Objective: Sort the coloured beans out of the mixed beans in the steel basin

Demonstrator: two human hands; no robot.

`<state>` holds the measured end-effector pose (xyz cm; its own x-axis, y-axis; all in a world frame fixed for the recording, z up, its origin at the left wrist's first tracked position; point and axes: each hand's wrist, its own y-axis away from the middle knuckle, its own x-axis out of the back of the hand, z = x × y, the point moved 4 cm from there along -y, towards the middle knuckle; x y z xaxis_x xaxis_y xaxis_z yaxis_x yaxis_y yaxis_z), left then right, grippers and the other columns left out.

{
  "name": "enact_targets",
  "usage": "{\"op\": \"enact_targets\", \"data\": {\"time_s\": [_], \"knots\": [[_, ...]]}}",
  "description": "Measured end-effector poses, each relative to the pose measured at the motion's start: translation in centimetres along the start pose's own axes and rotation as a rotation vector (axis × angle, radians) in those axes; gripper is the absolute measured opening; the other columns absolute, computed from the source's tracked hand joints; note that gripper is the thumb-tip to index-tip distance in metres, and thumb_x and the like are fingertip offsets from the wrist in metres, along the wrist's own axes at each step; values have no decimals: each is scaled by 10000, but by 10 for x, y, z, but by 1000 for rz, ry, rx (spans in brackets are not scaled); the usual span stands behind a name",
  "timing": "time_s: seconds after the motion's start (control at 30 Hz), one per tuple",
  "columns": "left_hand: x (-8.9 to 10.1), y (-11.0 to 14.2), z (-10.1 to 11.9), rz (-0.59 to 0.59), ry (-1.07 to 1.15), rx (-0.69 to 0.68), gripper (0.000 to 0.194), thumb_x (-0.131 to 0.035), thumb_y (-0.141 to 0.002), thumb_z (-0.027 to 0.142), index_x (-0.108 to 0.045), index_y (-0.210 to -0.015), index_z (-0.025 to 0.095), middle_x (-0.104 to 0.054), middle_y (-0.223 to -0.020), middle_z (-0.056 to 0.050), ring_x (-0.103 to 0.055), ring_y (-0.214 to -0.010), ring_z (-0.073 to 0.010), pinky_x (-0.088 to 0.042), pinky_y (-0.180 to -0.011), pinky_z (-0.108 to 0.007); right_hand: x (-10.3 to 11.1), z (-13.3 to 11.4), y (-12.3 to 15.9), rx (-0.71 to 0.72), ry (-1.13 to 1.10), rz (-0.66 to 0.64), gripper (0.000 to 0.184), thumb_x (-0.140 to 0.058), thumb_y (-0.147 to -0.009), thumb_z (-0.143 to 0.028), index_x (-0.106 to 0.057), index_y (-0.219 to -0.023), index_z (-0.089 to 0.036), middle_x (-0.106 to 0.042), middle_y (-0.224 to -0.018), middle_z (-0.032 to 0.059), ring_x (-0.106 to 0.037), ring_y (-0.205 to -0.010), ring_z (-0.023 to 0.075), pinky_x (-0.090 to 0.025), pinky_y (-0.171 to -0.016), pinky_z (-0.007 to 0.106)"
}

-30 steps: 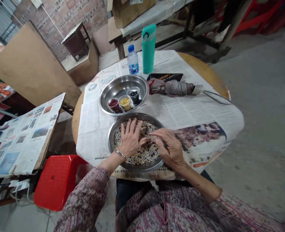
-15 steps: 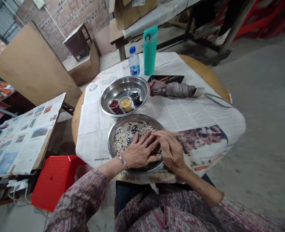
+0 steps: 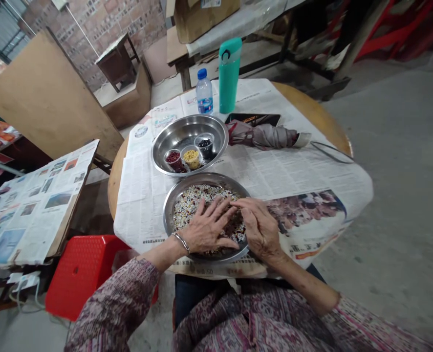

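A shallow steel basin [image 3: 170, 195] at the near edge of the table holds a mix [image 3: 190, 205] of white grains with dark, red and yellow beans. My left hand [image 3: 211, 227], a bracelet on its wrist, lies palm down over the mix with its fingers spread. At the basin's right side, my right hand [image 3: 260, 226] is closed, thumb against curled fingers; what it may hold is hidden. Just behind, a second steel basin [image 3: 161, 142] carries a cup of red beans [image 3: 173, 160], a cup of yellow beans [image 3: 191, 158] and a cup of black beans [image 3: 205, 145].
Newspaper [image 3: 304, 171] covers the round table. Toward the back stand a water bottle [image 3: 204, 93] and a teal flask [image 3: 228, 76]. A folded umbrella [image 3: 264, 135] lies right of the far basin, by a dark phone-like slab [image 3: 271, 119]. A red stool [image 3: 84, 274] is at left.
My left hand has shifted slightly left and up across the mix, and some grains under it have spread. My right hand stays in nearly the same place.
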<state>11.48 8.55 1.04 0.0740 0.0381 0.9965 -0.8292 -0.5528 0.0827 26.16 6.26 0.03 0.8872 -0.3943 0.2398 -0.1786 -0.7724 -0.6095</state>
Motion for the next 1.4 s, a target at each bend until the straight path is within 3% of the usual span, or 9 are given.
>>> {"op": "enact_targets", "data": {"time_s": [0.13, 0.23, 0.43, 0.57, 0.73, 0.9, 1.07, 1.27, 1.4], "knots": [[4, -2, 15, -2, 4, -154, 704, -299, -974, 607, -181, -1540, 205, -201, -1624, -114, -54, -1531, -254, -139, -1211, -608, 1, 0, 0, -5, 3, 15, 312, -379, -983, -265, -670, -1088, -226, -683, -1042, 85, -617, -1018, 232, -488, -923, 432], [1, -6, 13, 16, -23, -137, 677, -312, -984, 582, -206, -1534, 201, -210, -1623, -107, -81, -1527, -265, -145, -1204, -625, 1, -1, 1, 8, -3, 16, 301, -390, -980, -248, -661, -1109, -224, -674, -1060, 89, -606, -1039, 233, -484, -925, 430], [-4, -15, -17, 80, -88, 106, 747, -344, -936, 661, -222, -1535, 232, -232, -1620, -93, -135, -1516, -298, -168, -1188, -650, 0, -1, 0, 18, 11, 0, 301, -393, -978, -245, -673, -1088, -235, -686, -1042, 75, -616, -1027, 229, -483, -933, 431], [0, 1, -37, 98, -123, 297, 831, -369, -895, 713, -226, -1539, 207, -229, -1616, -126, -154, -1506, -345, -202, -1164, -673, 0, 0, 0, 25, 21, -3, 306, -392, -977, -230, -675, -1094, -243, -694, -1036, 65, -622, -1016, 227, -482, -933, 432], [-3, 27, -32, 64, -123, 406, 914, -408, -852, 756, -228, -1541, 183, -195, -1616, -175, -176, -1492, -393, -279, -1141, -636, 0, 0, 1, 30, 10, -5, 295, -400, -974, -218, -674, -1081, -244, -696, -1023, 60, -623, -1002, 224, -482, -926, 423], [-9, 22, -6, 48, -66, 224, 994, -349, -818, 815, -161, -1554, 174, -147, -1624, -183, -139, -1504, -374, -239, -1173, -595, 0, 1, 2, 15, 6, -5, 291, -394, -978, -222, -660, -1094, -232, -686, -1043, 72, -613, -1022, 227, -476, -937, 429], [-2, 4, 8, 71, -14, 71, 846, -323, -907, 719, -182, -1543, 179, -176, -1627, -145, -107, -1515, -344, -213, -1183, -609, 1, 1, 2, 32, 1, 6, 323, -357, -988, -231, -659, -1104, -227, -685, -1065, 78, -609, -1039, 223, -479, -935, 418], [-2, -17, 15, 159, 7, -97, 405, -378, -1008, 400, -494, -1325, 176, -485, -1432, -141, -359, -1420, -254, -236, -1211, -526, 1, 1, 2, 30, -10, -1, 324, -363, -988, -230, -662, -1112, -217, -683, -1056, 81, -610, -1027, 223, -476, -932, 421], [4, -23, 3, 202, -65, -69, 247, -418, -989, 259, -588, -1142, 165, -586, -1248, -116, -509, -1263, -239, -288, -1192, -499, 1, 0, 2, 37, -9, 7, 310, -376, -986, -218, -664, -1103, -215, -681, -1054, 79, -606, -1033, 216, -473, -938, 412]]}}
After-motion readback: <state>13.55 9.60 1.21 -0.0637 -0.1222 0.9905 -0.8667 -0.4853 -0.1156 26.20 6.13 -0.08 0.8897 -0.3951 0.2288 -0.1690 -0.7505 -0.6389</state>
